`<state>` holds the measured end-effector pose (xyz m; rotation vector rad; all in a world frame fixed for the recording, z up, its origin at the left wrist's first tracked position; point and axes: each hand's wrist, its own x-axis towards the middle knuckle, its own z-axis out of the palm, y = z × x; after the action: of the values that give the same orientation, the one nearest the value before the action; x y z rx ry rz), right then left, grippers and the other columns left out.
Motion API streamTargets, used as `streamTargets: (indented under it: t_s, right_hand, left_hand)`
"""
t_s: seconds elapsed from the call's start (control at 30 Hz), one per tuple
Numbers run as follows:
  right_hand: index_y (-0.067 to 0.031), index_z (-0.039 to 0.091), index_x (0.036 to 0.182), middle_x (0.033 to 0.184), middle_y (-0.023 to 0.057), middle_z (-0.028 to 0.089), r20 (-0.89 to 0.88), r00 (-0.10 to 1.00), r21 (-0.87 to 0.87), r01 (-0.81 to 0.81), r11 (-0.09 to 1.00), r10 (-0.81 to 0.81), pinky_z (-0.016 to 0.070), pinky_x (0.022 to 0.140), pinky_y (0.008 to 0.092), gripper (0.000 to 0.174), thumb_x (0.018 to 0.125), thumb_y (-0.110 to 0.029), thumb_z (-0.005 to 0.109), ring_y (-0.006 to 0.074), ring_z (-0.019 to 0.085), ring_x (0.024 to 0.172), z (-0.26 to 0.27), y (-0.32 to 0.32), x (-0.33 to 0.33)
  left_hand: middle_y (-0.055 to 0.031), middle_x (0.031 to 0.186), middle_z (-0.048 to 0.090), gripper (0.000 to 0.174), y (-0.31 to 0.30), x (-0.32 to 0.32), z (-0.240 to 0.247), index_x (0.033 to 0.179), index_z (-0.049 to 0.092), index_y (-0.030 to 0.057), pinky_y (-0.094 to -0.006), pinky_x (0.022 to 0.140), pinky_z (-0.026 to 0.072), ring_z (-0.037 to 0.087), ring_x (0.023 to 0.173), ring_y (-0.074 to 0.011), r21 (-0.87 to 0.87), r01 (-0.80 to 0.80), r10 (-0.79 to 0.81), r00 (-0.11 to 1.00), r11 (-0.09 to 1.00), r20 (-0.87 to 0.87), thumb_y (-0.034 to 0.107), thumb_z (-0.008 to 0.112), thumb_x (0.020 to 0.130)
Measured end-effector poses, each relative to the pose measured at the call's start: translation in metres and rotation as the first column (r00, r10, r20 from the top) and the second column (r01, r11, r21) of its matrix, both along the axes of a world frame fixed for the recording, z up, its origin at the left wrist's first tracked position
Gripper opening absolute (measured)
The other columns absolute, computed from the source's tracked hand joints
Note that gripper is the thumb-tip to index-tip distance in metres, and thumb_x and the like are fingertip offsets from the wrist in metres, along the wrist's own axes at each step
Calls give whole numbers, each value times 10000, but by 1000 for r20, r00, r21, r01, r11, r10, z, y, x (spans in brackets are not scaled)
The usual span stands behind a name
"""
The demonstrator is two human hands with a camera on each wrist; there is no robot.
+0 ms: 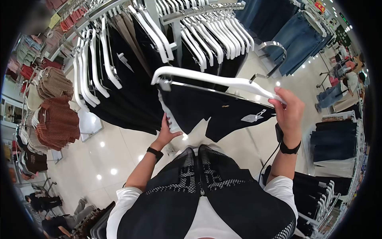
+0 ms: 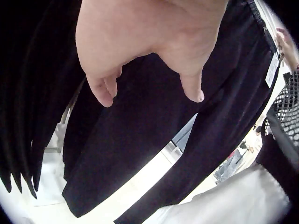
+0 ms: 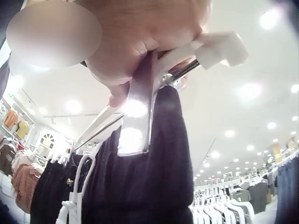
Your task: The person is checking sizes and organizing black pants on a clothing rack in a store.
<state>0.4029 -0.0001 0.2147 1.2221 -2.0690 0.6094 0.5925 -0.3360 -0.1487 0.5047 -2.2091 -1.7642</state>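
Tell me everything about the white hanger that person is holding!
The hanger is white, plastic-looking, with a shiny metal hook and a metal bar with clips below. It is off the rack, held out almost level, sloping down to the right. The right hand grips its right end. A black garment with a paper tag hangs clipped to it.

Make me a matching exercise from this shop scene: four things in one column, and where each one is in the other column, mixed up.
Things:
1 white hanger
2 left hand
3 checked shirts
4 blue jeans

Places:
A hanging at the upper right of the head view
B at the lower left edge of the black garment
C gripped at one end by the right hand
D hanging at the far left of the head view

Pairs: 1-C, 2-B, 3-D, 4-A
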Motion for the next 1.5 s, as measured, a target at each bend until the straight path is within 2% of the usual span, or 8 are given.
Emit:
streamTargets:
  t_s: [0.1, 0.23, 0.33, 0.5, 0.67, 1.13, 1.37, 1.5]
  right_hand:
    - [-52, 604, 1100, 740, 103, 643, 63, 983, -90, -165, 982, 171, 415, 499, 328, 369, 793, -100, 804, 221, 563, 558, 7, 11, -13]
    - [-42, 596, 1138, 752, 101, 643, 205, 915, -273, -288, 918, 348, 410, 514, 294, 350, 838, -79, 773, 172, 547, 563, 12, 0, -31]
    - [-47, 596, 1178, 727, 76, 610, 462, 816, -251, -255, 934, 347, 396, 524, 271, 320, 885, -64, 724, 148, 510, 559, 13, -17, -43]
    - [-61, 618, 1186, 690, 63, 573, 405, 857, -209, -254, 944, 320, 389, 522, 264, 289, 909, -74, 698, 151, 488, 545, -16, -30, -60]
    - [-60, 629, 1179, 743, 88, 630, 293, 904, -238, -246, 940, 310, 426, 530, 270, 315, 881, -60, 730, 175, 531, 561, -47, -29, -69]
    - [-42, 604, 1205, 692, 56, 586, 397, 869, -241, -212, 947, 295, 392, 506, 235, 345, 887, -60, 735, 119, 482, 542, -83, -38, -48]
    - [-37, 586, 1228, 695, 52, 586, 369, 896, -234, -166, 958, 246, 406, 529, 236, 359, 894, -33, 719, 120, 504, 566, -77, -63, -10]
    - [-49, 603, 1216, 693, 64, 597, 370, 917, -210, -70, 975, 146, 422, 530, 246, 353, 885, -34, 725, 130, 525, 559, -74, -81, 22]
  left_hand:
    - [-127, 1158, 621, 739, 20, -24, 11, 1324, 539, 6, -346, 815, 547, 656, 870, -195, -282, 279, -324, 938, 918, -126, 289, 889, 739]
    - [-60, 994, 693, 485, 65, -34, 54, 1147, 665, 15, -335, 886, 506, 623, 972, -184, 116, 428, -443, 860, 896, 254, 303, 842, 799]
    - [-74, 1172, 670, 548, 95, -46, 47, 1254, 614, 10, -341, 1000, 461, 616, 1074, -204, 183, 386, -426, 853, 904, 301, 357, 761, 856]
    - [-116, 1208, 669, 506, 88, -18, 18, 1265, 595, -45, -357, 1003, 486, 648, 1068, -239, 562, 127, -302, 925, 817, 231, 145, 667, 801]
    - [-180, 1256, 634, 647, 57, 54, 77, 1330, 508, -97, -365, 1036, 481, 639, 1132, -287, 801, -132, -83, 972, 585, 221, 79, 622, 718]
    - [-153, 1333, 579, 610, 48, 77, 144, 1412, 429, -65, -350, 1035, 474, 590, 1190, -237, 780, -129, -43, 980, 613, 195, 110, 674, 882]
    - [-170, 1329, 588, 545, -24, 88, 136, 1389, 445, -89, -352, 1044, 470, 597, 1195, -262, 642, 17, -215, 949, 767, 231, 29, 627, 889]
    - [-157, 1373, 562, 636, -29, 94, 133, 1443, 396, -60, -352, 1062, 446, 560, 1241, -252, 577, -62, -126, 952, 815, 280, 86, 694, 900]
